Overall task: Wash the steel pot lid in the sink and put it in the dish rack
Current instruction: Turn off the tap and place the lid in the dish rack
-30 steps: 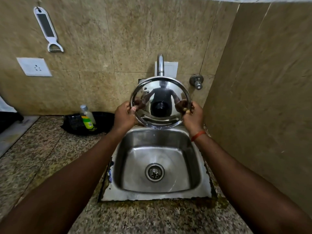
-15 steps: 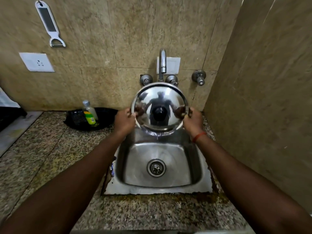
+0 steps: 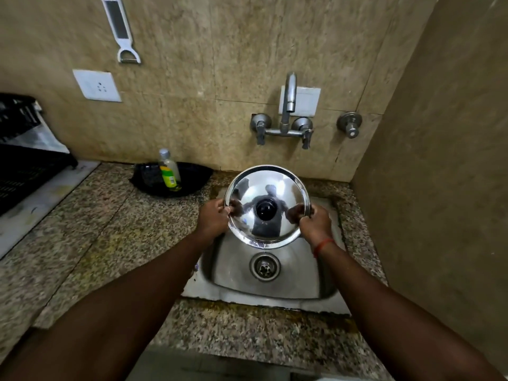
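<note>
A shiny round steel pot lid with a dark knob at its centre is held tilted toward me over the back half of the steel sink. My left hand grips its left rim and my right hand grips its right rim. The wall tap stands above and behind the lid, with no water running. A black dish rack sits at the far left edge of the counter.
A soap bottle stands in a black tray left of the sink. A grater hangs on the tiled back wall above a white socket. A tiled side wall closes off the right.
The lid has come down and toward me, from in front of the tap to just over the sink basin. Both hands keep their grip on its rim.
</note>
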